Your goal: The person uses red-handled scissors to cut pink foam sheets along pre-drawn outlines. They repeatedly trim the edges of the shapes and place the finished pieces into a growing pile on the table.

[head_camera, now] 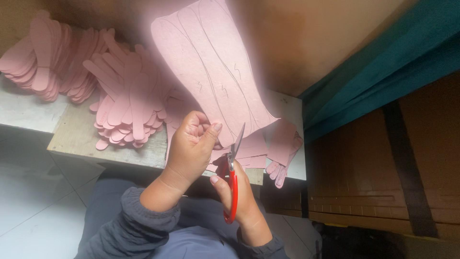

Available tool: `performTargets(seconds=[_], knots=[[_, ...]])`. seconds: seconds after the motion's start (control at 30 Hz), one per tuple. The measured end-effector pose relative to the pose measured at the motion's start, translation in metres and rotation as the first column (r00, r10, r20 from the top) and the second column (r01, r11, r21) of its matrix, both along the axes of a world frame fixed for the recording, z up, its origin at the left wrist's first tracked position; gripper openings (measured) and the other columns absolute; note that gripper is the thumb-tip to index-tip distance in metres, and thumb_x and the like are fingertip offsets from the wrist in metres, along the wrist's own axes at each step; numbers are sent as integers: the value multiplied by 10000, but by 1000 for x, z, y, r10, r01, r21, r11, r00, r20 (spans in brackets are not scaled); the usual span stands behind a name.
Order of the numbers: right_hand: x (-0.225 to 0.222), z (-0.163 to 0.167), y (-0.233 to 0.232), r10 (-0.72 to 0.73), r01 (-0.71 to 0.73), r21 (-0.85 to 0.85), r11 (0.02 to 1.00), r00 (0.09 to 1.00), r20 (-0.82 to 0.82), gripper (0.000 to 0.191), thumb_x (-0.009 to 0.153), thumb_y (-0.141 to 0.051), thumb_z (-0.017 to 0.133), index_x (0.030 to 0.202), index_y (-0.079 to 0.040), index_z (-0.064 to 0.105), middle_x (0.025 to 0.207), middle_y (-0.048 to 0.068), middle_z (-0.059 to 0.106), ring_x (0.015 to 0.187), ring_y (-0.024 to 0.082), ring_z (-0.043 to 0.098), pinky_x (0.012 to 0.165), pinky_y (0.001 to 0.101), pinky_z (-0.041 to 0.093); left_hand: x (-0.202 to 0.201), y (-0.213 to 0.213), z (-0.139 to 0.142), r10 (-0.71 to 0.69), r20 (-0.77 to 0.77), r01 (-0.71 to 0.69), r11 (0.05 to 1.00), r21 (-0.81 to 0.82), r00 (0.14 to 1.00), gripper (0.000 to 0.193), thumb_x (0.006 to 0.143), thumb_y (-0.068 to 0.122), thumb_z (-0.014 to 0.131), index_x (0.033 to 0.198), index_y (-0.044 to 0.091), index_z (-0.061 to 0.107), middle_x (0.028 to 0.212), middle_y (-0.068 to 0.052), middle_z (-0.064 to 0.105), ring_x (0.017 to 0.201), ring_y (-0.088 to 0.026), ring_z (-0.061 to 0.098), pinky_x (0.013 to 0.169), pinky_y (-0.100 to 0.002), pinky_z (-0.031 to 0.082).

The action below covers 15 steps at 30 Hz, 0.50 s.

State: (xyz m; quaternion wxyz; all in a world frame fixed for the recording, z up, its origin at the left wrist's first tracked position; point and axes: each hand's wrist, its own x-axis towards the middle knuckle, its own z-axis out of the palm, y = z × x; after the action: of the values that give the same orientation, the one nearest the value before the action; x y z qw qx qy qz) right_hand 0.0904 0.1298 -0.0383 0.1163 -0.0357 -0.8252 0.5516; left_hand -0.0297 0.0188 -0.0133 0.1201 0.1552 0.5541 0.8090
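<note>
Left hand (191, 146) closed on the lower edge of a pink sheet (211, 62), thumb pressed flat against its face, fingers curled behind. Sheet held upright above the near edge of the table (76, 139), marked with long curved pencil lines running top to bottom. Right hand (242, 192) wrapped around the red handles of scissors (233, 177), gripping them, thumb on the near side. Blades pointed up and slightly open, tips just at the sheet's bottom edge, beside the left thumb. Grey sleeves (143, 216) on both forearms, cuffs bunched at the wrists. On the table, behind the left hand, a fanned heap of pink cut-outs (127, 110), long and rounded at the ends, overlapping one another. Further toward the far left corner, thicker stacks (48, 62) of the same shapes, piled tight and leaning. Under the sheet and toward the right edge, flat pink offcuts (282, 144) lying loose, a few hanging over the near edge. Table top pale and worn, bare wood showing at the left near corner. White tiled floor (33, 201) below on the left. Brown wall (311, 38) behind the table; teal cloth (383, 72) slanting down on the right, above a dark brown panel (383, 177) with a black strap across it.
</note>
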Motion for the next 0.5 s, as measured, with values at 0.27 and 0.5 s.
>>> performTargets(seconds=[0.27, 0.5], knots=[[-3, 2, -1, -6, 6, -14, 1000, 1000, -27, 289, 920, -202, 628, 1132, -10, 582, 980, 96, 600, 915, 205, 549, 866, 348, 490, 0, 7, -4, -8, 49, 6, 998, 55, 999, 157, 1000, 141, 632, 1022, 39, 516, 829, -61, 694, 728, -81, 661, 673, -249, 574], [-6, 1, -7, -19, 24, -209, 978, 999, 25, 323, 925, -162, 574, 1193, 18, 576, 992, 97, 636, 856, 157, 602, 779, 300, 532, 7, 13, -8, -10, 36, 5, 993, 117, 999, 161, 1039, 131, 597, 1030, 30, 471, 822, -86, 665, 734, -88, 644, 659, -248, 559]])
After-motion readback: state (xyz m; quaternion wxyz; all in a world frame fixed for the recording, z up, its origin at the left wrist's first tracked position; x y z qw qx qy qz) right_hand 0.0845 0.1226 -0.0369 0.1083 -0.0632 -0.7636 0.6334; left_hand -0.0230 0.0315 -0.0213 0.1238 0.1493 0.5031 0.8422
